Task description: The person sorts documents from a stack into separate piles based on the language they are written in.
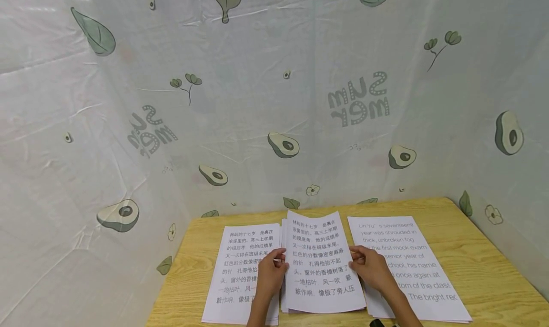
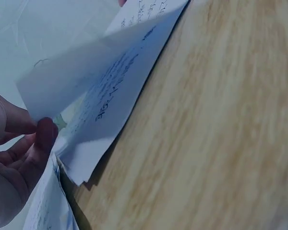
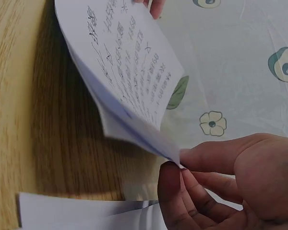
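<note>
A sheet of paper (image 1: 315,260) printed with Chinese characters is held raised over the middle stack, its top edge curving. My left hand (image 1: 272,272) pinches its left edge between thumb and fingers, and the left wrist view shows the lifted sheet (image 2: 67,81) slanting above a printed page (image 2: 110,110). On the opposite edge my right hand (image 1: 373,268) pinches the same sheet, its thumb and fingertips meeting at the paper edge (image 3: 158,143) in the right wrist view. Most of the middle paper stack (image 1: 283,289) is hidden beneath the sheet.
A left paper stack (image 1: 236,279) with the same Chinese text lies partly under my left forearm. To the right, an English-printed stack (image 1: 422,265) is partly covered by my right arm. A small black object (image 1: 376,323) shows at the bottom of the wooden table (image 1: 493,270). A patterned curtain (image 1: 257,103) hangs behind.
</note>
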The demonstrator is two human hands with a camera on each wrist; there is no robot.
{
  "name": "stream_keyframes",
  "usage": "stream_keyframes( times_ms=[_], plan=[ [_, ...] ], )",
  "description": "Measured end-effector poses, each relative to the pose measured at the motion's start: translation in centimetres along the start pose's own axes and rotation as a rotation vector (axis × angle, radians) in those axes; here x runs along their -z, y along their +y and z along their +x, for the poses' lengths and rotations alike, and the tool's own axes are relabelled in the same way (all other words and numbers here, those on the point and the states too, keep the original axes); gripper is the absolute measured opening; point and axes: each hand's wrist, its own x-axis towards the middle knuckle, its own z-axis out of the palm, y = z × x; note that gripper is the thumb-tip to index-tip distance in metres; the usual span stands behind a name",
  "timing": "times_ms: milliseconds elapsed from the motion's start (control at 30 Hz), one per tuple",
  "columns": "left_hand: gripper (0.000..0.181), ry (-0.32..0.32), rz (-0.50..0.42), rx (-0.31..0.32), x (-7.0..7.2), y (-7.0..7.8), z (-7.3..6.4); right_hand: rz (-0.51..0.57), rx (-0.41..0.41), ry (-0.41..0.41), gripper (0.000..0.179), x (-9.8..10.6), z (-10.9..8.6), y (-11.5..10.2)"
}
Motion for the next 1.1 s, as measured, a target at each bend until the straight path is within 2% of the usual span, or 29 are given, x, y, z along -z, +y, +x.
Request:
stream_keyframes(
  times_ms=[433,800,1100],
  plan=[
    [0.043,0.012,-0.04,-0.019,0.1,0.5,-0.1,-0.003,-0.011,0.021,0.044,0.5,-0.2,-0.3],
    [0.043,0.019,-0.083,-0.025,0.2,0.7,-0.1,0.013,0.014,0.026,0.046,1.1,-0.3,-0.4],
    [0.043,0.014,-0.09,-0.026,1.1,0.5,0.0,0.08,0.02,0.005,0.049,1.2,-0.4,-0.6]
  ],
)
